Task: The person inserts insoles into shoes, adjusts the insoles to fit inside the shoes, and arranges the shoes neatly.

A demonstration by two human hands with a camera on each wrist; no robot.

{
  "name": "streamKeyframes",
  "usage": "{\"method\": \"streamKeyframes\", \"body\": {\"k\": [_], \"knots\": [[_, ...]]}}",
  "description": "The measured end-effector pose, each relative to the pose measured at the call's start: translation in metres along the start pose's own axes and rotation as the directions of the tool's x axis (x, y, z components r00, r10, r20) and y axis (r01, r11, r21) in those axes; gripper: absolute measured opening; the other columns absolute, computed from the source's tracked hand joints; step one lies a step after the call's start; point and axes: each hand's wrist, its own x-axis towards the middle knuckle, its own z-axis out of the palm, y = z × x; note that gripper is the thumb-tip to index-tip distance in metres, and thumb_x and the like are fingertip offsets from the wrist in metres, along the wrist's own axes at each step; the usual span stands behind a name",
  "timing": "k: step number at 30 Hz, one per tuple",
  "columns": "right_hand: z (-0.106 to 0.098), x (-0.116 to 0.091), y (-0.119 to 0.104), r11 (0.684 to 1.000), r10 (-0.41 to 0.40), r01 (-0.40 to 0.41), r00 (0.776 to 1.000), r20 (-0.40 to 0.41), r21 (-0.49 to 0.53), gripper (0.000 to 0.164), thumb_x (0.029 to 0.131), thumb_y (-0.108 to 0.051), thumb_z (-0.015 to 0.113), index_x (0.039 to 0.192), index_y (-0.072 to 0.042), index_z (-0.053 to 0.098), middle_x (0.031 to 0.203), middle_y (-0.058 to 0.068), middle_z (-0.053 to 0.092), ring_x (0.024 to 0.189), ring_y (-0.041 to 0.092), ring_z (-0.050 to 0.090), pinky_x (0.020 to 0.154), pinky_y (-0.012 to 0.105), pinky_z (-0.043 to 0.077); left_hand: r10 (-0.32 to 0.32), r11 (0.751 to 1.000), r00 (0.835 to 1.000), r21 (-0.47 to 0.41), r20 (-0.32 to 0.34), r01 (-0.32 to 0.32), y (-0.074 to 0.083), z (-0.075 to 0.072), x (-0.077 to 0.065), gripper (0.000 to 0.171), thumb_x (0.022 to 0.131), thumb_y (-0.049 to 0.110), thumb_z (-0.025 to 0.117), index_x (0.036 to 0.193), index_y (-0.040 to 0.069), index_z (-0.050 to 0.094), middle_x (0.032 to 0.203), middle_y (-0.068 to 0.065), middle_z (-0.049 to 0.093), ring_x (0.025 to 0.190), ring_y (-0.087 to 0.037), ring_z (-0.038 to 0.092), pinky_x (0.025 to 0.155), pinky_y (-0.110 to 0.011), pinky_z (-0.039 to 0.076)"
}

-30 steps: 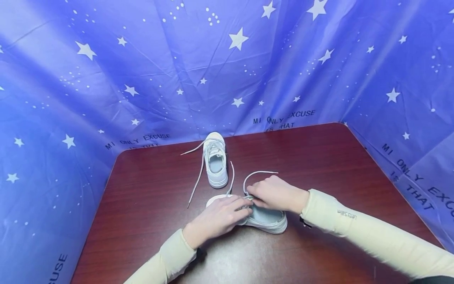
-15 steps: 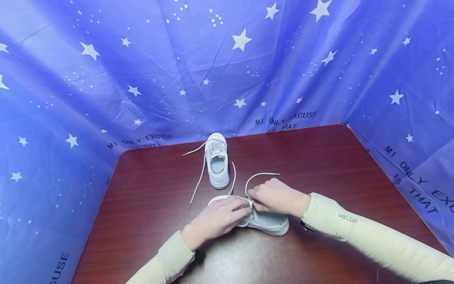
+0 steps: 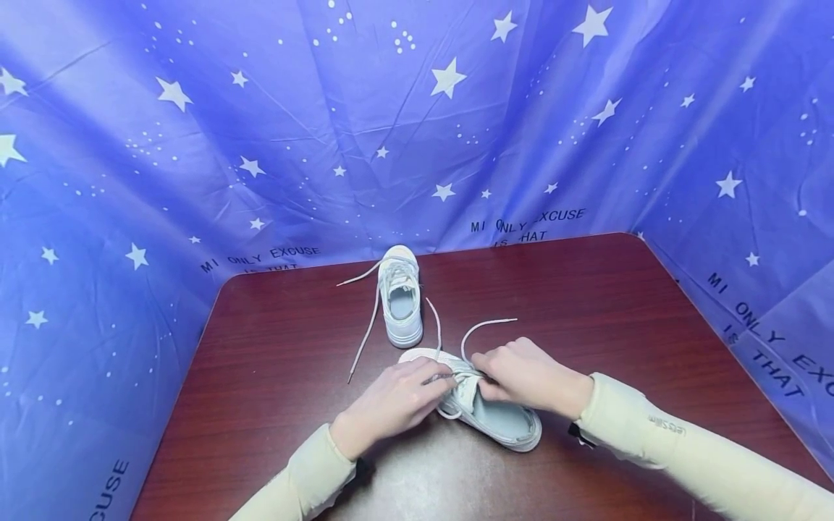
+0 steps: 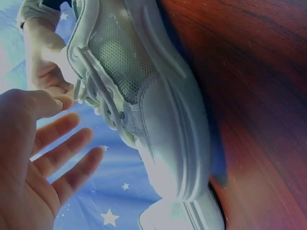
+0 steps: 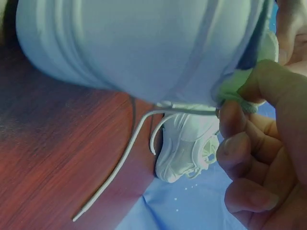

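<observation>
A white lace-up sneaker (image 3: 511, 432) lies across the table in the head view, toe to the left and heel to the right. My right hand (image 3: 531, 376) pinches its edge beside the opening, near the tongue; the right wrist view shows thumb and index finger (image 5: 234, 115) together there. My left hand (image 3: 397, 394) is by the front lacing. Its fingers (image 4: 79, 167) are spread and loosely bent in the left wrist view, holding nothing visible. One loose lace end (image 3: 485, 323) curves out beyond my right hand, and another lace end (image 3: 434, 318) points toward the back.
A second white sneaker (image 3: 404, 334) stands farther back, toe toward the blue star-print curtain (image 3: 365, 108). Its loose laces (image 3: 368, 333) trail to the left. The dark red wooden table (image 3: 274, 340) ends at the curtain.
The near sneaker has turned and shifted right, its heel coming nearer. My right hand has moved right with it. My left hand has come away a little, baring more of the toe and lacing.
</observation>
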Motion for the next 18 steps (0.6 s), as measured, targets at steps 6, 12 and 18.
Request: {"method": "streamKeyframes", "body": {"k": [6,12,18], "knots": [[-0.007,-0.006,0.001,0.997,0.074,-0.076,0.996,-0.049,-0.028,0.025,0.07,-0.021,0.064,0.065,-0.02,0.039,0.051,-0.014,0.033,0.043,0.005,0.029,0.035,0.025,0.024,-0.045,0.999,0.999,0.022,-0.007,0.046,-0.001,-0.001,-0.004,0.016,0.085,0.016,0.065,0.1,0.014,0.069,0.105,0.001,0.067,0.1,-0.014,0.06,0.083,-0.027,0.054],[-0.012,-0.007,0.004,0.986,0.152,-0.158,0.982,-0.111,-0.048,0.028,0.068,-0.02,0.064,0.063,-0.019,0.036,0.052,-0.013,0.027,0.042,0.007,0.026,0.035,0.027,0.023,-0.115,0.992,0.993,0.045,0.022,0.114,-0.001,-0.002,-0.007,0.024,0.084,0.019,0.067,0.107,0.013,0.07,0.108,-0.002,0.067,0.1,-0.016,0.06,0.08,-0.03,0.054],[-0.014,-0.007,0.009,0.963,0.262,-0.269,0.955,-0.139,-0.031,0.025,0.069,-0.021,0.062,0.063,-0.02,0.037,0.051,-0.012,0.027,0.04,0.01,0.029,0.034,0.028,0.021,-0.213,0.974,0.977,0.086,0.013,0.211,0.001,0.0,-0.011,0.028,0.083,0.021,0.067,0.109,0.011,0.071,0.107,-0.002,0.069,0.099,-0.017,0.061,0.077,-0.031,0.055]]}}
